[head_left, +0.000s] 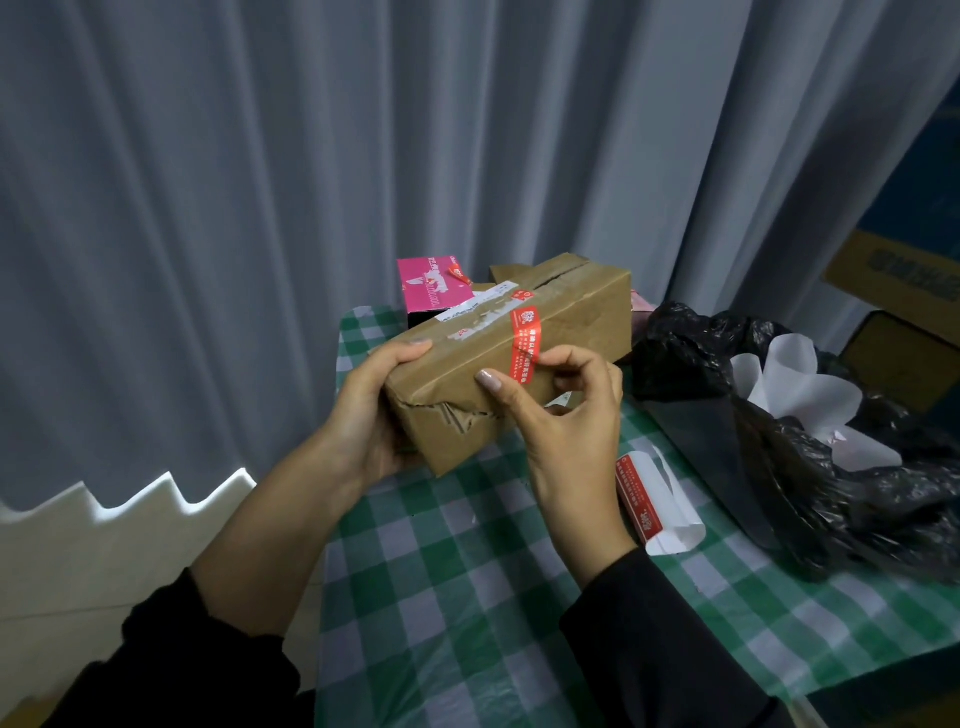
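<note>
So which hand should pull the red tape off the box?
Probably the right hand: its thumb and finger pinch the red tape on the box, while the left hand grips the box's end, steadying it.

Cardboard box (566, 306) over the counter (467, 597): left hand (369, 415) round its near end, right hand (566, 426) pinched on red tape (525, 338).

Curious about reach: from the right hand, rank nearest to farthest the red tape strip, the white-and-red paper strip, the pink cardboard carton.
1. Red tape strip, on the brown box, pinched by the right hand.
2. White-and-red paper strip, on the tablecloth, rightward.
3. Pink cardboard carton, behind the box.
</note>
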